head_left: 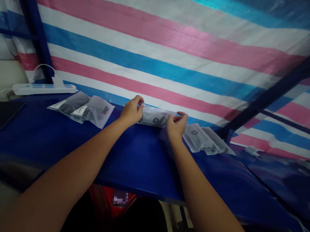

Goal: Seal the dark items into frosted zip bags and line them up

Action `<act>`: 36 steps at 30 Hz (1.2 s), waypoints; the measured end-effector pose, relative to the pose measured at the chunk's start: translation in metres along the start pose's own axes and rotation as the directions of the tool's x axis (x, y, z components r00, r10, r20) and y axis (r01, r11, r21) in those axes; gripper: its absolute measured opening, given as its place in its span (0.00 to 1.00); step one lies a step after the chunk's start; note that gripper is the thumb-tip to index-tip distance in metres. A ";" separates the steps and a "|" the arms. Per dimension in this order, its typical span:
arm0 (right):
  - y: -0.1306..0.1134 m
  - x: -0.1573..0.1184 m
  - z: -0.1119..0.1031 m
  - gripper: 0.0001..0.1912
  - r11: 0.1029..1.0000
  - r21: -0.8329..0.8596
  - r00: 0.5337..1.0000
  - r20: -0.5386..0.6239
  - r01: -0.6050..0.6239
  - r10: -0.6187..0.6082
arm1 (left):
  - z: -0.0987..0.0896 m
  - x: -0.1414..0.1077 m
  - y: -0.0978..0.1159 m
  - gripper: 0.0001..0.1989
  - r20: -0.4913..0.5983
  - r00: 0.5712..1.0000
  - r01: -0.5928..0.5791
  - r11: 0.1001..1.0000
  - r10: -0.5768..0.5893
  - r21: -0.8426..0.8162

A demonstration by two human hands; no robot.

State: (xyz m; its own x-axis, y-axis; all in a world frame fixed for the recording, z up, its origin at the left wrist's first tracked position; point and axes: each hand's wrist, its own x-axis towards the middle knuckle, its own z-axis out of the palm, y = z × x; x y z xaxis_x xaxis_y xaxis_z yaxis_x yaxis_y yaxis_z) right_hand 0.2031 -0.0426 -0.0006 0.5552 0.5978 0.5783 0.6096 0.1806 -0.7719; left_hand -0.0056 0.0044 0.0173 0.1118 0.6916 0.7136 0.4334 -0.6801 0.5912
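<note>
Your left hand (131,111) and right hand (175,126) cover both ends of the frosted pouch (155,117), its print too small to read (only a round logo shows), dark tablet (1,114) cut by the left edge, pixelated patch (120,198) under the counter (67,142)

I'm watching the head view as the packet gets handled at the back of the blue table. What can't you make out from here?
Head view only:
- The packet between the left hand and right hand: its print is too small to read, its contents hidden by frosted film.
- The packets at left: labels too small.
- The red thing under the table: blurred patch, dark, partly behind the arms.
- The dark flat device: cut by the left edge.
</note>
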 end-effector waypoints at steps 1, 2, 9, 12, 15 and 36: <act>-0.004 -0.003 0.000 0.22 0.999 0.026 0.998 0.048 0.046 -0.047 | 0.001 -0.001 0.000 0.08 0.011 1.000 -0.008 1.000 0.008 -0.013; -0.008 -0.007 0.001 0.21 0.994 0.058 0.990 0.110 0.087 -0.093 | 0.002 -0.001 0.001 0.08 0.023 1.000 -0.021 0.999 0.022 -0.027; -0.020 -0.028 0.010 0.16 0.946 0.166 0.819 0.474 0.278 -0.324 | 0.008 -0.009 0.008 0.05 0.145 0.983 -0.099 0.988 0.117 -0.121; -0.021 -0.029 0.009 0.16 0.955 0.151 0.835 0.463 0.256 -0.297 | 0.009 -0.010 0.012 0.06 0.194 0.972 -0.110 0.986 0.133 -0.125; -0.020 -0.027 0.008 0.20 0.958 0.157 0.848 0.446 0.241 -0.287 | 0.009 -0.010 0.015 0.07 0.212 0.966 -0.118 0.983 0.147 -0.141; -0.034 -0.022 -0.009 0.15 0.792 -0.349 0.837 0.427 0.501 -0.341 | -0.005 -0.010 0.024 0.12 0.242 0.954 -0.220 0.963 0.178 0.157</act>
State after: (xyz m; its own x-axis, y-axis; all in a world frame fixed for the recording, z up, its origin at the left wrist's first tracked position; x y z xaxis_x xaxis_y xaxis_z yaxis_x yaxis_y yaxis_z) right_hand 0.1753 -0.0690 0.0158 0.0150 0.7725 0.6349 0.9585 0.1698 -0.2292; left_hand -0.0012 -0.0202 0.0261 0.3999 0.5972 0.6953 0.5334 -0.7685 0.3533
